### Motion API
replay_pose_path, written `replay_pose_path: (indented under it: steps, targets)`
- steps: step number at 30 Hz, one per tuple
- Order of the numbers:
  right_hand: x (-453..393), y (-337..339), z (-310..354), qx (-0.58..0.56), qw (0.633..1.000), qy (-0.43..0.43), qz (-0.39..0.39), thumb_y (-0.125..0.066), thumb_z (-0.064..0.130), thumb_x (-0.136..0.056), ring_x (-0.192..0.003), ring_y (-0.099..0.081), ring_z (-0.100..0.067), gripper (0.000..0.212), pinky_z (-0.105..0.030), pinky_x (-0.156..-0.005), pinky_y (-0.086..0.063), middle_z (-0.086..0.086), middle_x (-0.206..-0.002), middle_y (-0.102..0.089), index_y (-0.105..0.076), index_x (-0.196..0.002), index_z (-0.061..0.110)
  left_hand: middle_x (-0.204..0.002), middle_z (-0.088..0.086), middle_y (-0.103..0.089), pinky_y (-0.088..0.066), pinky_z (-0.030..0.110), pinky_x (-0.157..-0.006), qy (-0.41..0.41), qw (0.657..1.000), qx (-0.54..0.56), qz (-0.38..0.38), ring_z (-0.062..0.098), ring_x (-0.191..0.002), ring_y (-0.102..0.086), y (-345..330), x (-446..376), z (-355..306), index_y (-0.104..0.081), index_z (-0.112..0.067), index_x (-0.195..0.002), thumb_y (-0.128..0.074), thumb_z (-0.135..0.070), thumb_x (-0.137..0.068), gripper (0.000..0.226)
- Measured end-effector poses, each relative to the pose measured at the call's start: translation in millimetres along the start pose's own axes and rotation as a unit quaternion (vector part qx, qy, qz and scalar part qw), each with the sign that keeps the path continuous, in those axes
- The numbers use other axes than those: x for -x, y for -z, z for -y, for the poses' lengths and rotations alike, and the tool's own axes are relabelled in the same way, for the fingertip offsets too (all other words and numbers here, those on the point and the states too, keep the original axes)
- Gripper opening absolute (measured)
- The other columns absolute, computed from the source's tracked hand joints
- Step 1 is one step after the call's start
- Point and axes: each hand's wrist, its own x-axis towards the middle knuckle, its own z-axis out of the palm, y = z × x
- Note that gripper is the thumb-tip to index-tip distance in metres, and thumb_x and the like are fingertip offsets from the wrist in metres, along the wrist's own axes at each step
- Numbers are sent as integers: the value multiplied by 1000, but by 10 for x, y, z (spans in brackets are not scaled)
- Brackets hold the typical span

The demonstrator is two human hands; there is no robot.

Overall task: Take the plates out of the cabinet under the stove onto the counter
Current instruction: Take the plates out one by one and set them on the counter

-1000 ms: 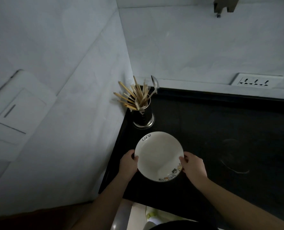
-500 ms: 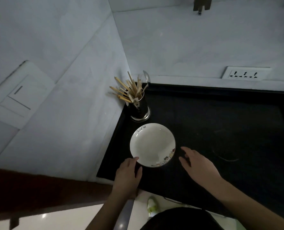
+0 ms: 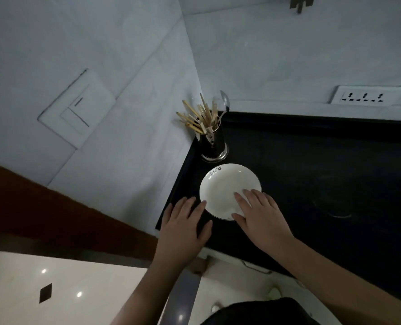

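White and shallow, the plate (image 3: 227, 187) sits near the black tabletop's (image 3: 312, 174) front-left corner beside the chopstick holder (image 3: 213, 144), right hand (image 3: 260, 215) spread flat over it, left hand (image 3: 183, 227) splayed empty alongside; a careless nudge could slide it off.

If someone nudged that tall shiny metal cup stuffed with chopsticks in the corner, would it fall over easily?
Possibly. The shiny metal utensil cup is tall and narrow, and the wooden chopsticks and metal spoon fan out above its rim, so it looks top-heavy. Its flared base should steady it somewhat. On the smooth black counter a low push might slide it rather than tip it.
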Motion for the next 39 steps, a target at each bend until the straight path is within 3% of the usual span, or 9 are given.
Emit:
replay_pose_path:
  steps: [2, 6, 11, 18, 22, 25, 30, 35, 39]
  targets:
    - [26, 94, 103, 4, 1000, -18, -17, -22, 53, -96, -135, -42, -27, 61, -46, -113, -32, -9, -147, -46, -39, -146, 22, -148, 3, -46, -12, 43, -115, -13, 1000, -8, -9, 24, -141, -35, 147, -42, 81, -44, -29, -142, -29, -59, -94, 58]
    - [204, 267, 319, 0, 997, -60, -46, -11, 56, -92, -131, -48, -27, 70, -47, -110, -37, -8, -141, -53, -47, -142, 22, -149, 5, -45, -23, 50, -113, -48, 998, -11, -24, 26, -140, -36, 321, -2, 240, -45, -28, -142, -27, -60, -95, 60]
    - [415, 490, 622, 22, 991, -112, -65, 3, 61, -86, -142, -30, -23, 79, -44, -118, -22, -3, -154, -36, -29, -150, 26, -143, 5, -52, -33, 51, -108, -94, 995, -26, -30, 27, -134, -46, 516, -23, 384, -52, -27, -137, -26, -60, -92, 62]
    - [941, 784, 879, 44, 968, -206, -135, -12, 60, -95, -135, -44, -24, 68, -44, -113, -32, -5, -145, -49, -44, -143, 24, -143, 0, -51, -33, 49, -110, -202, 978, 8, -45, 23, -135, -43, 879, -32, 192, -51, -28, -138, -22, -58, -91, 63]
    - [1501, 958, 817, 52, 950, -266, -155, -6, 62, -93, -141, -34, -19, 72, -40, -117, -25, -1, -151, -41, -37, -147, 26, -149, -2, -46, -28, 44, -113, -277, 959, 28, -58, 19, -140, -37, 1148, 13, -185, -45, -29, -143, -12, -61, -89, 71]
    - [2006, 1109, 709, 76, 925, -322, -188, -4, 64, -93, -135, -43, -20, 75, -39, -113, -32, -1, -145, -49, -45, -143, 25, -155, -5, -36, -21, 43, -116, -343, 937, 34, -55, 15, -144, -27, 1335, 105, -570, -35, -31, -148, -5, -63, -87, 75]
    - [2834, 1306, 568, 91, 882, -402, -227, -20, 59, -95, -125, -54, -24, 66, -42, -105, -41, -3, -134, -60, -56, -135, 22, -154, -5, -37, -21, 43, -116, -429, 899, 53, -72, 14, -144, -27, 1626, 414, -1330, -36, -32, -148, -6, -64, -86, 75]
    - [3810, 1430, 538, 116, 835, -460, -278, -28, 55, -94, -118, -59, -23, 59, -40, -101, -44, -2, -126, -65, -63, -127, 20, -159, -9, -22, -10, 40, -119, -507, 858, 57, -62, 10, -147, -13, 1848, 945, -2100, -23, -36, -151, 5, -66, -79, 83]
    - [4691, 1508, 569, 108, 801, -509, -296, -20, 58, -94, -127, -50, -20, 62, -38, -109, -33, 4, -135, -58, -59, -132, 28, -158, -11, -24, -11, 39, -118, -557, 825, 61, -73, 8, -146, -14, 1944, 1430, -2736, -25, -38, -150, 0, -66, -82, 78]
